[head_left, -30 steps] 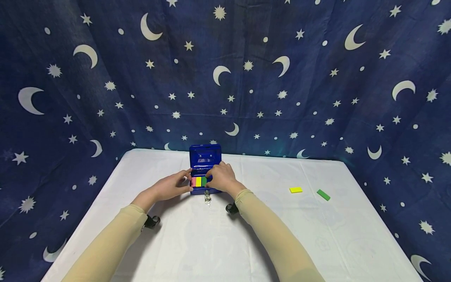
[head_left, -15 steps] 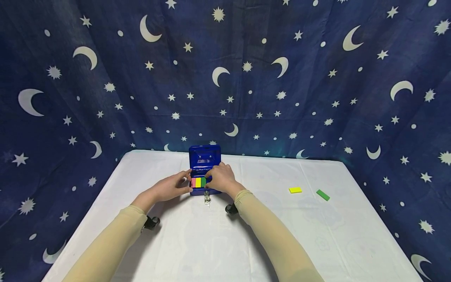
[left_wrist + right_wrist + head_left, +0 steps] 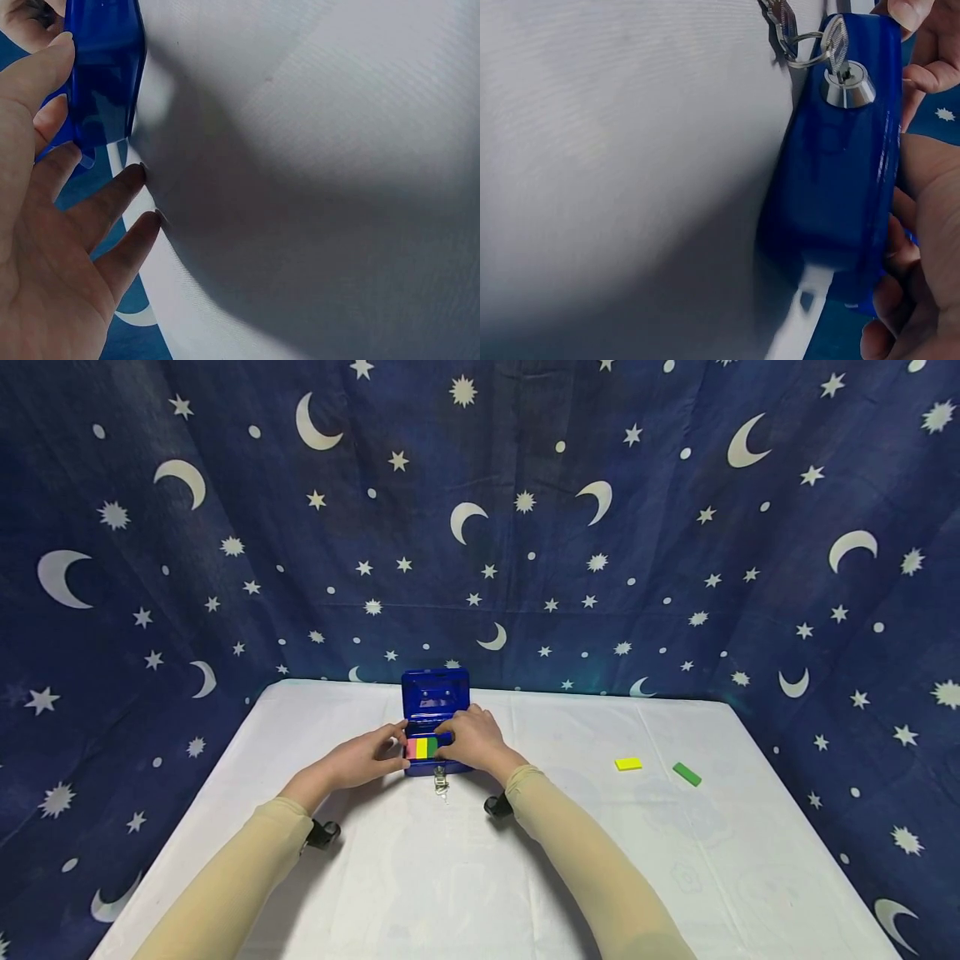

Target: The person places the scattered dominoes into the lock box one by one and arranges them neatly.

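Note:
The blue metal cash box (image 3: 436,695) stands with its lid up near the table's back edge. Inside, a pink block (image 3: 411,749), a yellow block (image 3: 422,749) and a green block (image 3: 432,747) lie side by side at the left. My left hand (image 3: 363,755) holds the box's left end between thumb and fingers; two further fingers spread straight in the left wrist view. Reaching into the box from the right, my right hand (image 3: 477,742) pinches the green block with thumb and index at its near and far ends. The box wall hides these fingertips in the right wrist view.
A key (image 3: 838,41) sits in the front lock (image 3: 848,84), with more keys hanging on its ring. To the right on the white table (image 3: 570,860) lie a loose yellow block (image 3: 628,764) and a loose green block (image 3: 687,774). Behind hangs a dark blue curtain (image 3: 540,577).
My right hand has shifted very slightly leftward over the green block, while its wrist has swung a little right. My left hand, the box and the loose blocks stay put.

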`<state>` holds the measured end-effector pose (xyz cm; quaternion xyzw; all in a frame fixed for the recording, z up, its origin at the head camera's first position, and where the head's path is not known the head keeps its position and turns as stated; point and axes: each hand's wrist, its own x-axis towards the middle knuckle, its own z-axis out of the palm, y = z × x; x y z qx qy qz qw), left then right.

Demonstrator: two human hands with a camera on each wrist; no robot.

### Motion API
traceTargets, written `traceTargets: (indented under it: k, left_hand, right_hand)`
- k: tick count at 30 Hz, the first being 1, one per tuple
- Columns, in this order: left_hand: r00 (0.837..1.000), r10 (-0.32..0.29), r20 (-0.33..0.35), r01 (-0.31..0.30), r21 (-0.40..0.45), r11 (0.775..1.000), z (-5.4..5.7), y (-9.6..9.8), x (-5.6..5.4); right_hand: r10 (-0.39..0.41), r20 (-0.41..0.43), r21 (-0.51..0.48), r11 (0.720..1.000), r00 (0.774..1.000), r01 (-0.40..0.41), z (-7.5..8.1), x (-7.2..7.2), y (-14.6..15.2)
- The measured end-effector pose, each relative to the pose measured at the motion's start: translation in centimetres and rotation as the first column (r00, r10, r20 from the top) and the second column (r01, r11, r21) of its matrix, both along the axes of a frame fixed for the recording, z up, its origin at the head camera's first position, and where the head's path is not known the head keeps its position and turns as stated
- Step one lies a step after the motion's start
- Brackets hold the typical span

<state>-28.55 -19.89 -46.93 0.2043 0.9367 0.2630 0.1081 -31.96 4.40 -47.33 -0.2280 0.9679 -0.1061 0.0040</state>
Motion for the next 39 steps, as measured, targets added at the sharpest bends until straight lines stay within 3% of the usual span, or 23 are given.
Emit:
traceTargets:
  k: [13,28,39]
  left_hand:
    - [1.000,0.006,0.001,-0.006,-0.001,1.000,0.2,-0.1,-0.3]
    - [1.000,-0.007,0.011,0.007,0.012,1.000,0.0,0.1,0.2]
    - [1.000,0.009,-0.018,-0.009,-0.019,1.000,-0.1,0.2,0.1]
  right_hand:
    - [-0.010,-0.012,-0.143,0.990,1.000,0.008,1.4,0.4,3.2]
    - [-0.037,-0.021,-0.269,0.963,0.999,0.030,1.0,2.2,10.0]
    - [-0.100,-0.032,-0.286,0.954,0.994,0.087,0.8,3.3,15.0]
